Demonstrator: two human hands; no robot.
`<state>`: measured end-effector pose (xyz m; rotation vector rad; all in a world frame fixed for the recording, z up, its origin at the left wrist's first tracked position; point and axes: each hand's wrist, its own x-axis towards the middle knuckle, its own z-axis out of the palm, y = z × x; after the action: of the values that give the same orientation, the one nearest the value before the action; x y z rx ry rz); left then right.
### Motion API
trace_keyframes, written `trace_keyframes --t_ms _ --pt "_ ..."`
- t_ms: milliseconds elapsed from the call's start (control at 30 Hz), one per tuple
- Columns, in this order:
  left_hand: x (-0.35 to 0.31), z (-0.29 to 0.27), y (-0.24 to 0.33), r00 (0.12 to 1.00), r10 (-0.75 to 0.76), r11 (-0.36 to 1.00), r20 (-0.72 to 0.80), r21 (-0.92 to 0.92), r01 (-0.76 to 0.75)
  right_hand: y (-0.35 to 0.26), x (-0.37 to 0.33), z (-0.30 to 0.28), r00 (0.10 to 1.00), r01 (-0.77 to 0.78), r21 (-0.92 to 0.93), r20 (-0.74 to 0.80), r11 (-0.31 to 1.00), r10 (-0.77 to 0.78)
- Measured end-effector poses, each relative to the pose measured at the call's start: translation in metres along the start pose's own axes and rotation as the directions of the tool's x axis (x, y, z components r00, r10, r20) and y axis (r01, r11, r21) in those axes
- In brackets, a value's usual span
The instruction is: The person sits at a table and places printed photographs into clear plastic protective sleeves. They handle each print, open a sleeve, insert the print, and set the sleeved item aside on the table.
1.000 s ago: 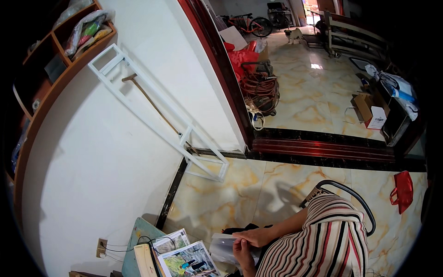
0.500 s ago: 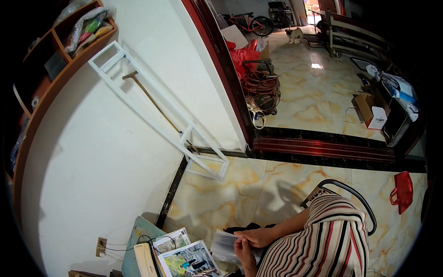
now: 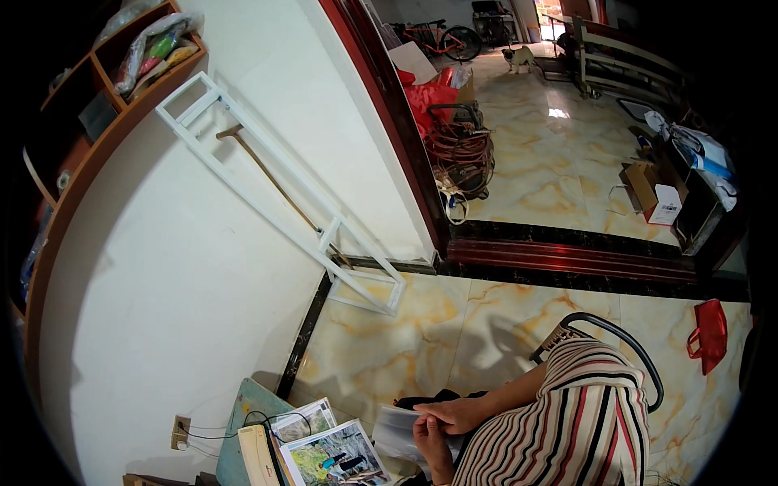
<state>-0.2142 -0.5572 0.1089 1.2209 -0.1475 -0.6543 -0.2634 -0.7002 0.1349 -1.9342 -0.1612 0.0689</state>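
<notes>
A clear plastic sheet (image 3: 395,429), seemingly a pouch, lies at my lap and catches the light. My right hand (image 3: 455,415) reaches in from the striped sleeve, its fingers pinched together at the sheet's upper right edge. Just below, my left hand (image 3: 434,447) has its fingers bent up against the right fingertips, also at that edge. Whether the sheet has one layer or two cannot be made out. Left of it, a large photo print (image 3: 336,460) of figures among rocks overlaps another print (image 3: 304,421). Beside them stands a cream-coloured machine (image 3: 258,455).
The prints and machine rest on a worn green table (image 3: 261,393). A black-framed chair (image 3: 640,356) is by my right arm. White frame legs (image 3: 267,194) and a walking stick (image 3: 271,180) lean on the wall. A red bag (image 3: 711,338) lies on the floor; a dog (image 3: 519,58) stands beyond the doorway.
My left fingers have shifted slightly upward against the right fingertips. Both hands stay at the sheet's edge, and the prints and machine have not been moved.
</notes>
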Motion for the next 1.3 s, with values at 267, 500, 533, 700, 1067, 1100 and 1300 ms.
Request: trace_keyframes --t_ms 267,500,533,700,1067,1100,1300 --pt "0.001 -0.005 -0.007 0.999 0.049 0.994 -0.005 0.102 -0.048 -0.006 -0.003 0.0 0.996 0.076 -0.057 -0.051 0.996 -0.078" --pt "-0.002 0.005 0.0 0.999 0.031 0.999 -0.019 0.033 -0.03 0.0 -0.003 0.001 0.987 0.135 -0.073 -0.075 0.988 -0.141" --pt "-0.002 0.005 0.001 1.0 0.017 0.999 -0.026 0.033 -0.016 -0.001 -0.004 0.001 0.991 0.114 -0.063 -0.059 0.992 -0.117" --pt "-0.002 0.002 0.001 1.0 -0.019 0.999 -0.02 -0.027 0.019 -0.015 -0.004 -0.006 1.0 0.03 -0.041 0.006 0.999 -0.029" --pt "-0.002 0.002 0.003 0.999 -0.031 0.999 -0.031 -0.017 0.03 -0.021 -0.002 -0.009 0.998 -0.037 -0.023 0.04 0.999 0.038" --pt "-0.002 0.002 0.003 0.999 -0.03 0.999 -0.032 -0.013 0.03 -0.021 -0.002 -0.009 0.998 -0.04 -0.023 0.041 0.999 0.041" --pt "-0.001 0.002 0.002 0.999 -0.022 1.0 -0.039 0.022 0.023 -0.012 -0.002 -0.005 0.999 -0.001 -0.031 0.042 1.0 0.003"
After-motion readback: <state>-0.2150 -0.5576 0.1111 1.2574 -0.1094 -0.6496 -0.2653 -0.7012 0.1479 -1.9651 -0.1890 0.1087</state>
